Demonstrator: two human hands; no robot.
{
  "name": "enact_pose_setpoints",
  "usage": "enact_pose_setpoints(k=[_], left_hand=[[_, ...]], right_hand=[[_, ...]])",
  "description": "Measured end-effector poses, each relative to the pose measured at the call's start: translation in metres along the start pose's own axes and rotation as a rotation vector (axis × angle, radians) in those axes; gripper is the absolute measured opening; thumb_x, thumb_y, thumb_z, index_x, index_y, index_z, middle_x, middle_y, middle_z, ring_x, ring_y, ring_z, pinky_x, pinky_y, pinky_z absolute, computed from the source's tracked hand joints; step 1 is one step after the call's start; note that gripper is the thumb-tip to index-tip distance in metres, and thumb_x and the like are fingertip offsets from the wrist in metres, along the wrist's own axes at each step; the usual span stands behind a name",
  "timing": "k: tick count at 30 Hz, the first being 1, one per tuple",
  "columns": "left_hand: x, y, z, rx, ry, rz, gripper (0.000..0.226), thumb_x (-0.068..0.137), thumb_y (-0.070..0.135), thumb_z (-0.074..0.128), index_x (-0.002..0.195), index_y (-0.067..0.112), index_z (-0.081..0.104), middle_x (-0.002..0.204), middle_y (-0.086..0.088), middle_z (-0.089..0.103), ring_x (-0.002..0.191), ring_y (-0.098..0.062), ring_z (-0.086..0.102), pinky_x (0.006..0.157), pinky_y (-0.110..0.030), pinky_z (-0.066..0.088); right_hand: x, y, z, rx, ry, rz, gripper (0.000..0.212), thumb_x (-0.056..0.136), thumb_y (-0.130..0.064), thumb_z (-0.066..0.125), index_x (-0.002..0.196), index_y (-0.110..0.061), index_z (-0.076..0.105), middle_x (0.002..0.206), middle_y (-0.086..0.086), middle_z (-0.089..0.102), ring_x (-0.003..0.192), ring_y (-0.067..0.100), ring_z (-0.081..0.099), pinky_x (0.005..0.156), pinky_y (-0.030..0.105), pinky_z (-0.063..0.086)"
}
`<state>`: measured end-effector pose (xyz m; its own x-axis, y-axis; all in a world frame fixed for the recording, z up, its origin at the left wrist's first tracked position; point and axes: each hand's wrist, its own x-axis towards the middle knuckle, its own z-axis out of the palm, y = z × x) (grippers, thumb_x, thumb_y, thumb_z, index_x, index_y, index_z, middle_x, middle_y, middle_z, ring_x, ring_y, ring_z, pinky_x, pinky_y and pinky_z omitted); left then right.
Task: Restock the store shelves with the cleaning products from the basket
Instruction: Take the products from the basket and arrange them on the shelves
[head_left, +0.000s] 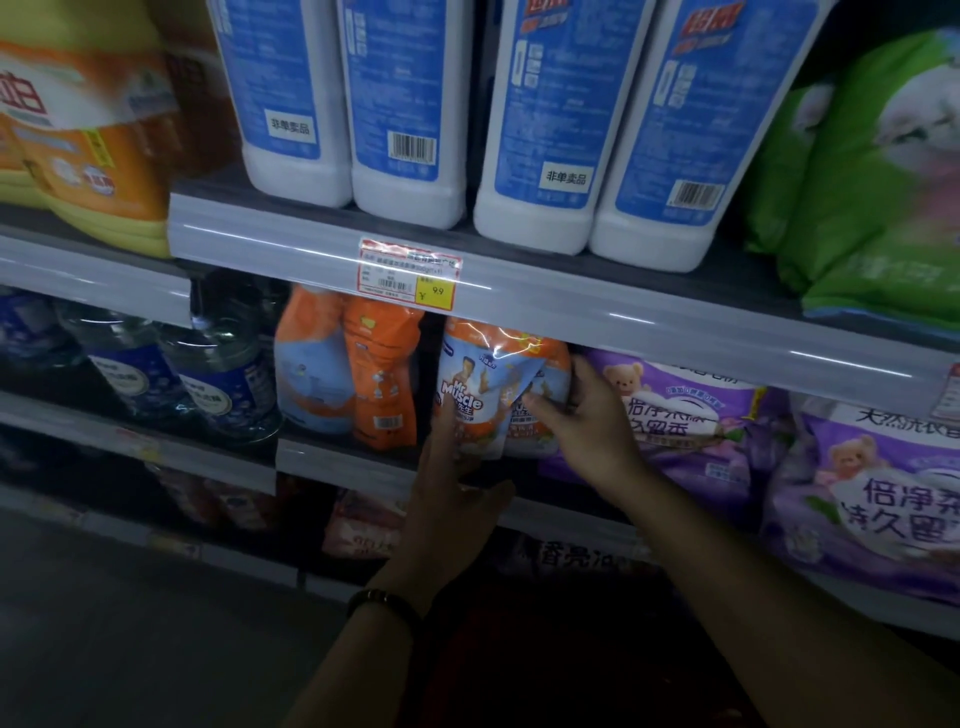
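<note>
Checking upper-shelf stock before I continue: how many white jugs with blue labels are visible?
4 white jugs, side by side on the upper shelf: far left, next, then, rightmost. Others may be hidden behind.

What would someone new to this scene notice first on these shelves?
Two hands meet at a Mr Muscle pouch on the middle shelf: the right hand grips its right edge, the left hand touches its lower front. Above stand big white jugs with blue labels, over a yellow price tag; purple bear-printed bags lie to the right.

orange-blue pouch (483, 395), purple bags (691, 415)
</note>
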<state>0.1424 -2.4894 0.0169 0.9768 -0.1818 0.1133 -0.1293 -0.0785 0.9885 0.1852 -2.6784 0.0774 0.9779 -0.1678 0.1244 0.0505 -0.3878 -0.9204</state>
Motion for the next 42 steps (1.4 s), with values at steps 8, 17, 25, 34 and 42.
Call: enact_pose_setpoints(k=[8,17,25,34,42], left_hand=[[-0.002,0.004,-0.029,0.148,0.163,0.060,0.067,0.093,0.006,0.065,0.152,0.035,0.053,0.151,0.003,0.060,0.140,-0.020,0.060,0.109,-0.051,0.058],[-0.012,-0.008,-0.095,0.248,0.359,0.009,0.044,0.097,0.005,0.075,0.135,0.021,0.061,0.130,0.002,0.068,0.117,-0.012,0.067,0.101,-0.047,0.061],[-0.008,-0.021,-0.120,0.273,0.390,0.079,0.097,0.090,-0.002,0.079,0.165,0.041,0.036,0.152,0.003,0.054,0.131,0.002,0.054,0.106,-0.048,0.058],[-0.002,-0.011,-0.116,0.063,0.385,0.077,0.121,0.085,0.013,0.090,0.174,0.036,0.010,0.173,0.004,0.040,0.154,-0.018,0.048,0.116,-0.057,0.052],[-0.013,-0.003,-0.100,0.015,0.298,0.054,0.120,0.080,0.033,0.086,0.172,0.040,0.009,0.153,-0.012,0.064,0.136,-0.024,0.066,0.110,-0.037,0.058]], right_hand=[[-0.067,-0.009,0.053,-0.151,0.336,-0.094,0.034,0.092,-0.038,0.076,0.109,-0.013,0.061,0.109,0.006,0.064,0.098,0.014,0.064,0.075,0.003,0.044],[-0.063,-0.065,0.135,0.017,0.045,0.007,0.055,0.097,-0.036,0.080,0.143,-0.017,0.056,0.135,-0.006,0.062,0.128,0.011,0.059,0.107,0.032,0.052],[-0.010,-0.087,0.165,-0.080,0.085,0.109,0.058,0.080,-0.041,0.092,0.128,-0.027,0.062,0.123,-0.005,0.075,0.111,0.020,0.072,0.088,0.034,0.053],[-0.025,-0.099,0.171,-0.185,0.031,0.014,0.073,0.079,-0.037,0.094,0.142,-0.025,0.060,0.120,-0.002,0.077,0.102,0.021,0.071,0.089,0.033,0.053],[-0.032,-0.110,0.163,-0.353,-0.043,-0.024,0.037,0.091,-0.036,0.085,0.120,-0.017,0.073,0.107,0.003,0.079,0.099,0.026,0.076,0.083,0.034,0.057]])
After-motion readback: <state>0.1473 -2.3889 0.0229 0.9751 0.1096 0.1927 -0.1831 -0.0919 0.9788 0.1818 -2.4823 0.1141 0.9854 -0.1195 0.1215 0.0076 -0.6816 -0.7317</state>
